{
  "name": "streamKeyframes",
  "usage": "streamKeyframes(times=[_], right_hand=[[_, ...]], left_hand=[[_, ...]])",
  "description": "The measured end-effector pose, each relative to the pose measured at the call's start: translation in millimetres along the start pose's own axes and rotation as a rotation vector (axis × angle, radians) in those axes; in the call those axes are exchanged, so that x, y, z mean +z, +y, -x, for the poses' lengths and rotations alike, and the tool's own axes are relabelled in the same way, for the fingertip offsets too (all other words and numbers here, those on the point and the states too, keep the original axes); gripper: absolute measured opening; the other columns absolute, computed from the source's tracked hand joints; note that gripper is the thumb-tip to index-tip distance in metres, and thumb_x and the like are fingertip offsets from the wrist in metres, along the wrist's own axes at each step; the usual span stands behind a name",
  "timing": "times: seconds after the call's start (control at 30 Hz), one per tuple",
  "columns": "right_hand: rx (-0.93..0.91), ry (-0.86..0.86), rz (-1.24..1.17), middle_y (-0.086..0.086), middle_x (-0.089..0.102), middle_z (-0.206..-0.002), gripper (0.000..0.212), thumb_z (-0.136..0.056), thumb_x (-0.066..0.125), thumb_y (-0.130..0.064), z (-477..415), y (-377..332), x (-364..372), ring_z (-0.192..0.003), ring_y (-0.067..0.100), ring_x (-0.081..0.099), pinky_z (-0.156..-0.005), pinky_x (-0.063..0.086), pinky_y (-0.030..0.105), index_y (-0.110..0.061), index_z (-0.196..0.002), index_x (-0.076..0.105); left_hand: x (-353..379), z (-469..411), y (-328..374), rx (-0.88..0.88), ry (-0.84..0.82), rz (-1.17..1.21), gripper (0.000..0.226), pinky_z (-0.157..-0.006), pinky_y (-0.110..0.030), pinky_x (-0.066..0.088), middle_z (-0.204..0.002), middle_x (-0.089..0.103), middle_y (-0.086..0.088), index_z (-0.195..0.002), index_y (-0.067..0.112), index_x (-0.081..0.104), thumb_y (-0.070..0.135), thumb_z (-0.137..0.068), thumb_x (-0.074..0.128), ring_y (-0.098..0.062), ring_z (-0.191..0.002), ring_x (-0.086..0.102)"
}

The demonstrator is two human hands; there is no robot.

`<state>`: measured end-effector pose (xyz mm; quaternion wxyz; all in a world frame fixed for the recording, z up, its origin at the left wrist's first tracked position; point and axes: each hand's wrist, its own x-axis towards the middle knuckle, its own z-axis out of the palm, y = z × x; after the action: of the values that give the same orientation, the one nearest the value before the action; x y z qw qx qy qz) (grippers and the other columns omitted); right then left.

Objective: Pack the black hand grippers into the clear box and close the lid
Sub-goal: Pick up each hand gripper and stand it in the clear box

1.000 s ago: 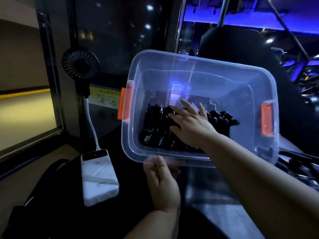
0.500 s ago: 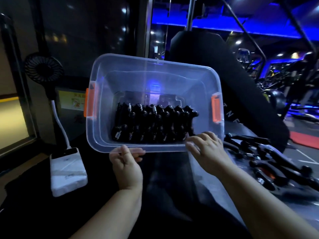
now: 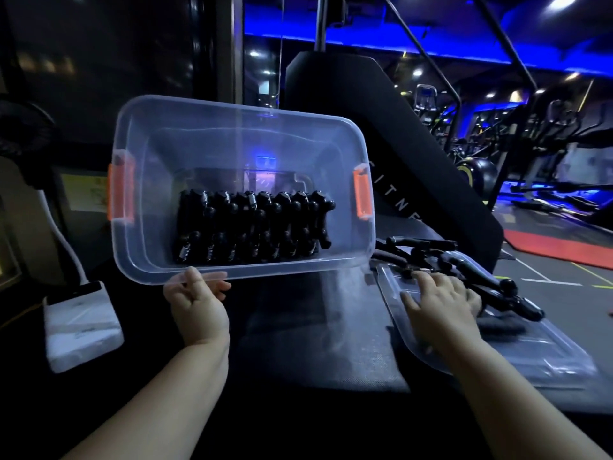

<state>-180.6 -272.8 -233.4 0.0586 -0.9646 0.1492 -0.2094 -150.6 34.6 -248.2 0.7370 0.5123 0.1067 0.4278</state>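
Blue gym lights glow behind the dark padded bench (image 3: 315, 343). Over its left side, the left hand (image 3: 199, 303) pinches the near rim of the clear box (image 3: 238, 134) and holds it tilted up, open side facing the person. A row of black hand grippers (image 3: 255, 227) is packed along the bottom. To the right, below the box, the right hand (image 3: 441, 307) lies with fingers spread on the clear lid (image 3: 547, 353), its fingertips at the loose grippers (image 3: 497, 287) piled there.
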Motion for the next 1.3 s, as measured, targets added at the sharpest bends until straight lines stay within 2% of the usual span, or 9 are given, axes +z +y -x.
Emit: streamKeyframes(times=[0.13, 0.3, 0.57, 0.7, 0.9, 0.97, 1.13, 1.3], right_hand=[[0.153, -0.102, 0.029, 0.005, 0.04, -0.141, 0.047, -0.094, 0.037, -0.051, 6.8, 10.5, -3.8, -0.133, 0.026, 0.027, -0.105, 0.022, 0.046, -0.029, -0.136, 0.041], [0.104, -0.117, 0.108, 0.002, 0.048, -0.133, 0.04, -0.095, 0.035, -0.048, 9.3, 8.6, -6.8, -0.127, 0.025, 0.037, -0.096, 0.032, 0.041, -0.029, -0.125, 0.055], [0.125, -0.26, 0.143, 0.003, 0.046, -0.131, 0.039, -0.095, 0.024, -0.042, 1.3, 5.4, -3.7, -0.127, 0.022, 0.032, -0.094, 0.027, 0.045, -0.03, -0.117, 0.053], [0.089, -0.265, 0.224, 0.007, 0.049, -0.127, 0.039, -0.093, 0.024, -0.043, -1.3, 7.5, -4.1, -0.12, 0.026, 0.039, -0.093, 0.03, 0.043, -0.029, -0.114, 0.054], [0.055, -0.29, 0.208, 0.004, 0.052, -0.129, 0.037, -0.094, 0.023, -0.046, -6.8, 7.3, -5.2, -0.12, 0.026, 0.039, -0.091, 0.036, 0.041, -0.03, -0.112, 0.051], [0.046, -0.296, 0.185, 0.003, 0.051, -0.129, 0.038, -0.094, 0.024, -0.047, -9.3, 6.7, -5.6, -0.121, 0.025, 0.039, -0.092, 0.038, 0.04, -0.03, -0.115, 0.052], [-0.001, -0.272, 0.188, 0.003, 0.056, -0.122, 0.03, -0.092, 0.032, -0.039, -12.6, 4.8, -6.3, -0.116, 0.024, 0.045, -0.086, 0.04, 0.035, -0.03, -0.11, 0.054], [-0.034, -0.265, 0.247, -0.003, 0.061, -0.12, 0.026, -0.085, 0.043, -0.026, -17.8, 3.2, -16.5, -0.109, 0.02, 0.054, -0.081, 0.043, 0.029, -0.034, -0.106, 0.057]], left_hand=[[-0.1, 0.4, 0.1, -0.007, 0.001, 0.002, 0.018, -0.051, -0.014, 0.041, -0.071, 0.063, 0.0, -0.085, 0.027, 0.033, 0.027, -0.103, 0.031, -0.001, -0.046, 0.054], [0.7, 0.9, 0.2, -0.017, 0.006, -0.005, 0.017, -0.05, -0.013, 0.041, -0.071, 0.063, 0.0, -0.086, 0.028, 0.034, 0.028, -0.103, 0.031, -0.001, -0.046, 0.054], [0.9, 0.9, 1.2, -0.019, 0.017, -0.01, 0.018, -0.049, -0.013, 0.041, -0.07, 0.064, -0.001, -0.085, 0.026, 0.036, 0.026, -0.102, 0.032, -0.002, -0.045, 0.054], [0.7, 0.5, 0.9, -0.036, 0.005, -0.014, 0.018, -0.052, -0.017, 0.043, -0.071, 0.064, -0.001, -0.085, 0.026, 0.036, 0.026, -0.102, 0.033, -0.002, -0.047, 0.054], [-0.8, -0.3, 2.5, -0.054, -0.012, -0.013, 0.015, -0.055, -0.019, 0.042, -0.072, 0.065, -0.001, -0.09, 0.02, 0.038, 0.027, -0.102, 0.032, -0.004, -0.048, 0.054], [-1.2, -0.2, 2.6, -0.058, -0.017, -0.012, 0.016, -0.056, -0.02, 0.042, -0.072, 0.066, -0.001, -0.097, 0.014, 0.038, 0.027, -0.102, 0.032, -0.004, -0.049, 0.054], [-0.9, -0.5, 2.9, -0.059, -0.017, -0.009, 0.017, -0.055, -0.02, 0.042, -0.072, 0.066, -0.001, -0.099, 0.01, 0.038, 0.026, -0.102, 0.032, -0.003, -0.048, 0.054], [-1.5, -1.1, 2.4, -0.044, -0.008, -0.008, 0.016, -0.051, -0.015, 0.042, -0.071, 0.066, -0.003, -0.088, 0.022, 0.038, 0.024, -0.102, 0.033, -0.003, -0.046, 0.054]])
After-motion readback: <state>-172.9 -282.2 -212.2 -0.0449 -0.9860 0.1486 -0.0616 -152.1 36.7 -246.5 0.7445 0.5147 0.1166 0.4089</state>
